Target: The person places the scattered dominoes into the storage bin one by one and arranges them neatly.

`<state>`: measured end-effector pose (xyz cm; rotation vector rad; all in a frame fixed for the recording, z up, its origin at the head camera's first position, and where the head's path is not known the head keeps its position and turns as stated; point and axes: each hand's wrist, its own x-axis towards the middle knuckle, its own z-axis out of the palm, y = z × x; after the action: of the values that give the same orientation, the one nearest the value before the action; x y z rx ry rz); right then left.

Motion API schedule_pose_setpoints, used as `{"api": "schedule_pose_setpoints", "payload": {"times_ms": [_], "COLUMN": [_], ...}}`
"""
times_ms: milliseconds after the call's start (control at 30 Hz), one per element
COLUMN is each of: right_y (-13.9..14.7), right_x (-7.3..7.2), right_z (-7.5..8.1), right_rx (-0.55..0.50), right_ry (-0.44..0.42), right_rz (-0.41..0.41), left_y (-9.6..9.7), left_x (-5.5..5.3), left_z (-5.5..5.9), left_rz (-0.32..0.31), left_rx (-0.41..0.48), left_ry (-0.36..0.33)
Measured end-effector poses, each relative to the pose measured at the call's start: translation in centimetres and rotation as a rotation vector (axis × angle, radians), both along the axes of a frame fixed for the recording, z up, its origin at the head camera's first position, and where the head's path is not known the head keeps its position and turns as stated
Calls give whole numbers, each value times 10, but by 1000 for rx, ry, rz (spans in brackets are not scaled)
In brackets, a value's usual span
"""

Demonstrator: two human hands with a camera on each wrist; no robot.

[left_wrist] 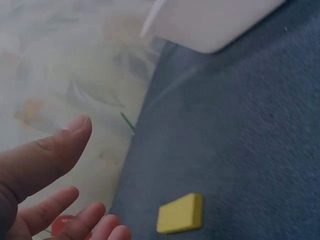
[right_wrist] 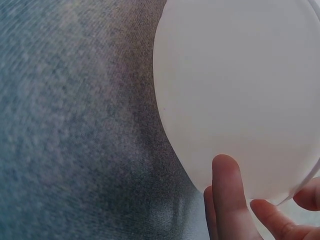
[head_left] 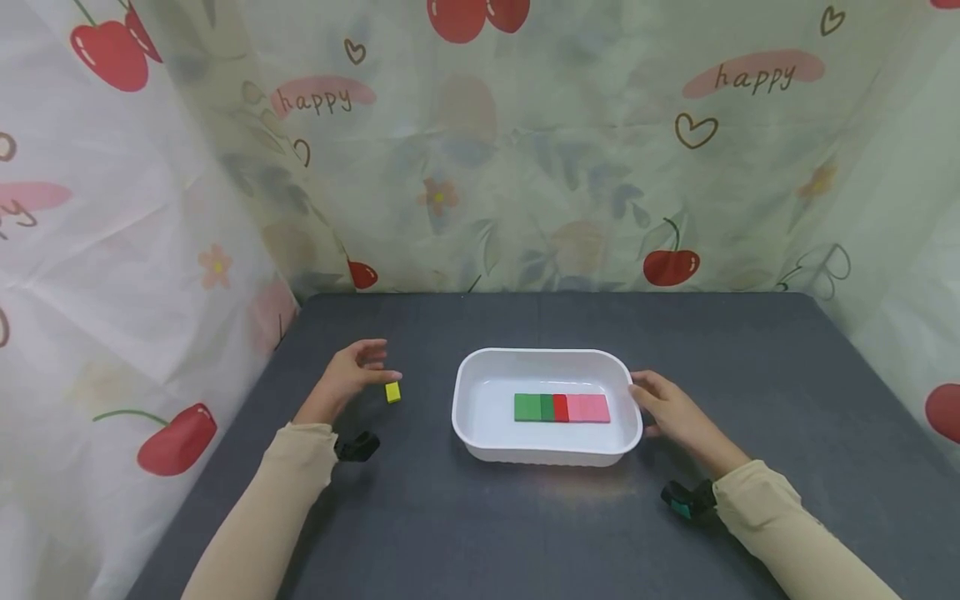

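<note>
A white plastic tub (head_left: 480, 417) stands on the dark table. Inside lies a row of flat blocks: a green one (head_left: 527, 407), a narrow dark green strip, a narrow red strip (head_left: 560, 407) and a pink one (head_left: 588, 408). My right hand (head_left: 667, 408) grips the tub's right end at the rim, with fingers (right_wrist: 228, 192) against its outer wall. To the left, my left hand (head_left: 356, 375) hovers with fingers spread beside a small yellow block (left_wrist: 180, 214), holding nothing. Its thumb is close over the block in the head view.
The dark table (head_left: 420, 517) ends at a patterned curtain (head_left: 525, 183) behind, with more curtain on the left and right. A black strap device (head_left: 357, 447) sits on the left wrist and another (head_left: 688, 500) on the right.
</note>
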<state>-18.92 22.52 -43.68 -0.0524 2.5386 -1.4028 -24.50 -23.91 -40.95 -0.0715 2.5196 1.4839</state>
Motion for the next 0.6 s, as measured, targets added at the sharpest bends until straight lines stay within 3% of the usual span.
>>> {"api": "schedule_pose_setpoints", "payload": {"times_ms": [300,600], "right_y": [0,0], "right_x": [0,0], "right_z": [-1,0], "right_rx": [-1,1], "right_ry": [2,10], "right_rz": [-1,5], "left_y": [-2,-2], "left_x": [-2,-7], "left_z": [-31,-42], "left_rz": [31,108], "left_rx": [-65,-107], "left_ry": [-50,-86]}}
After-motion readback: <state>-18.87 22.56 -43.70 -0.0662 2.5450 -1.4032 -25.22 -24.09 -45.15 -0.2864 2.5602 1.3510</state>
